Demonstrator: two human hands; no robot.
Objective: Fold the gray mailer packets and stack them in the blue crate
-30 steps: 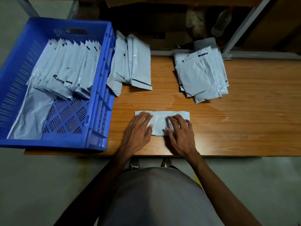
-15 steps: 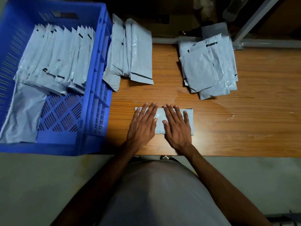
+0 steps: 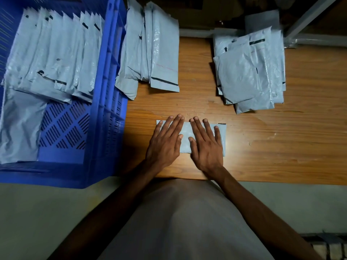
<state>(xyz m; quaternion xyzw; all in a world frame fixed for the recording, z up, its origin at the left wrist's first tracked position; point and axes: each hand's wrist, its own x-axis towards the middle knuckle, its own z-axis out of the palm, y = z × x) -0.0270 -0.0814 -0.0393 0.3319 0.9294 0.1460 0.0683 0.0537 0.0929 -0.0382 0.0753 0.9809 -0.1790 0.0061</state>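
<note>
A folded gray mailer packet (image 3: 185,136) lies flat on the wooden table near its front edge. My left hand (image 3: 165,141) presses on its left half with straight fingers. My right hand (image 3: 206,145) lies flat on its right half, fingers spread. The blue crate (image 3: 105,102) stands at the left and holds a row of several folded gray packets (image 3: 56,57) leaning across it. A flat gray sheet (image 3: 18,128) lies in the crate's near left corner.
A pile of unfolded gray mailers (image 3: 249,72) sits at the back right of the table (image 3: 281,147). Another group of folded packets (image 3: 152,49) leans against the crate's right wall. A metal frame post (image 3: 308,17) rises at the back right.
My fingers have gone from curled at the packet's near edge to straight and flat on top of it, sliding toward its far edge. The view has tilted closer to the table.
</note>
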